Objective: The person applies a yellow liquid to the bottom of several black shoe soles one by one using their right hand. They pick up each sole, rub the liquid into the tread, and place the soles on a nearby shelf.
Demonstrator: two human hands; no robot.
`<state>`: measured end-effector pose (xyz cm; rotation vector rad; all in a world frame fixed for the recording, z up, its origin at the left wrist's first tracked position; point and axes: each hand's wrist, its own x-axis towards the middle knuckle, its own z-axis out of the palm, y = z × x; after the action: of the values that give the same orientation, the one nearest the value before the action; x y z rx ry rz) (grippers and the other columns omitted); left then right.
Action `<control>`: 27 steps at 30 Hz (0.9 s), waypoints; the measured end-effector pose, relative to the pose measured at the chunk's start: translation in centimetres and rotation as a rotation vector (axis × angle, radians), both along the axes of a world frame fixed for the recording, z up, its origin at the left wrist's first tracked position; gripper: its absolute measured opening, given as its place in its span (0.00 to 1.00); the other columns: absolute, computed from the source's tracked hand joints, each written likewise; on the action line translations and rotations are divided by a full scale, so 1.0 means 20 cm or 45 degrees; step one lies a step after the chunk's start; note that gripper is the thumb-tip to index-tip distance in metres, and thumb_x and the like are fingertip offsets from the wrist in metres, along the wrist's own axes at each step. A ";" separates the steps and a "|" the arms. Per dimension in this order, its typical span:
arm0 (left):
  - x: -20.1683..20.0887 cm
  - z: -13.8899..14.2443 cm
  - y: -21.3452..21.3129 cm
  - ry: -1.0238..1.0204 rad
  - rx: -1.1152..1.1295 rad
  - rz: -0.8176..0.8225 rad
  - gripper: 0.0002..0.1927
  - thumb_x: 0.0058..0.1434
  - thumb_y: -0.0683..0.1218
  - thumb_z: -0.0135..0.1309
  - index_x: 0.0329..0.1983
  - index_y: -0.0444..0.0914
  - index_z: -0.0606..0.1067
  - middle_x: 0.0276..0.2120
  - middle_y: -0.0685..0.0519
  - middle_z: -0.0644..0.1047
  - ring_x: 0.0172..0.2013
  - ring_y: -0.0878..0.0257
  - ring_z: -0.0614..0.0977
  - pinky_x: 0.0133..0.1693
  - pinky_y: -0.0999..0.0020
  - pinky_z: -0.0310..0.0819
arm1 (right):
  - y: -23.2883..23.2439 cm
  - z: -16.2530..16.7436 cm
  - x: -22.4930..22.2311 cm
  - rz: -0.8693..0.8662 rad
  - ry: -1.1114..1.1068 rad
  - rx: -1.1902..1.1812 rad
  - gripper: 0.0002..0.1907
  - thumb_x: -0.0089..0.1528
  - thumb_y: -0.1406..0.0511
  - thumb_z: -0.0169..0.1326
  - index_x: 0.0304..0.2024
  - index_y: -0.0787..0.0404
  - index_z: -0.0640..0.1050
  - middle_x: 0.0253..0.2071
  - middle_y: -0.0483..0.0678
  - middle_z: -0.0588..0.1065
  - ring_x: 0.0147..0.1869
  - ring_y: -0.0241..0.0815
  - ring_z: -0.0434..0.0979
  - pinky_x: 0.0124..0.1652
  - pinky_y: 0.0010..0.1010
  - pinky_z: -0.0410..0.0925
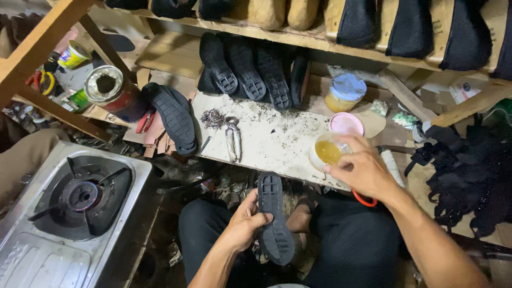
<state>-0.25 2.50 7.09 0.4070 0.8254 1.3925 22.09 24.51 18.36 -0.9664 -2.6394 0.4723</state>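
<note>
Leftmost, a steel gas stove (74, 208) with one burner is cut off by the frame edge, and a brown sleeve beside it is only partly seen. Above it stand an open tin (106, 85) and a smaller can (73, 54), half hidden by a wooden beam. One black sole (176, 120) lies at the left edge of the dirty white desk (277, 144), near a heap of small nails (212, 118) and one pair of pincers (233, 137). Behind these, about four black soles (250, 69) lean in a row; the exact count is hard to make out. Lower down, the left hand (242, 221) holds a black shoe sole (274, 218) over the lap, tread up, grip pressed around its narrow middle. The right hand (362, 170) reaches into an open jar of yellow glue (326, 152) on the desk's near edge; its fingertips are hidden, so I cannot tell its grip. A pink lid (346, 124) and one closed jar (345, 92) sit behind. Black fabric (469, 176) piles up far right.
</note>
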 end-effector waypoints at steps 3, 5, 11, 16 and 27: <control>0.02 0.05 0.03 -0.037 0.046 -0.039 0.32 0.54 0.31 0.51 0.64 0.36 0.67 0.43 0.51 0.78 0.40 0.65 0.80 0.44 0.69 0.78 | -0.17 0.02 0.02 0.118 0.264 -0.244 0.10 0.54 0.61 0.64 0.33 0.59 0.86 0.69 0.53 0.69 0.75 0.55 0.65 0.69 0.45 0.58; 0.03 0.10 0.06 -0.038 0.069 -0.048 0.32 0.54 0.31 0.50 0.65 0.35 0.67 0.47 0.52 0.79 0.44 0.67 0.81 0.48 0.70 0.78 | -0.33 -0.02 -0.01 0.229 0.363 -0.202 0.14 0.53 0.64 0.63 0.42 0.59 0.85 0.71 0.59 0.64 0.75 0.60 0.62 0.69 0.47 0.56; 0.05 0.21 0.07 -0.163 0.129 -0.113 0.34 0.55 0.31 0.50 0.68 0.36 0.66 0.50 0.51 0.79 0.46 0.65 0.81 0.49 0.69 0.77 | -0.52 -0.13 -0.08 0.479 0.327 0.428 0.27 0.50 0.70 0.61 0.53 0.49 0.83 0.71 0.59 0.57 0.76 0.68 0.55 0.71 0.55 0.52; 0.06 0.22 0.06 -0.071 0.225 -0.197 0.36 0.54 0.30 0.50 0.69 0.35 0.64 0.53 0.51 0.77 0.49 0.65 0.79 0.51 0.68 0.75 | -0.41 -0.11 -0.08 0.270 0.406 0.445 0.28 0.51 0.77 0.57 0.53 0.51 0.82 0.72 0.63 0.57 0.78 0.70 0.54 0.72 0.53 0.56; 0.10 0.10 0.06 0.028 0.241 -0.023 0.29 0.58 0.31 0.52 0.65 0.33 0.67 0.47 0.50 0.79 0.41 0.67 0.80 0.44 0.69 0.76 | -0.54 -0.18 -0.04 0.378 0.471 -0.183 0.22 0.54 0.78 0.56 0.48 0.54 0.84 0.74 0.63 0.57 0.79 0.63 0.55 0.70 0.48 0.54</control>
<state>1.79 3.73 9.09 0.5750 0.7085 1.4564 21.28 13.81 14.68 -0.4622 -2.4350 0.8312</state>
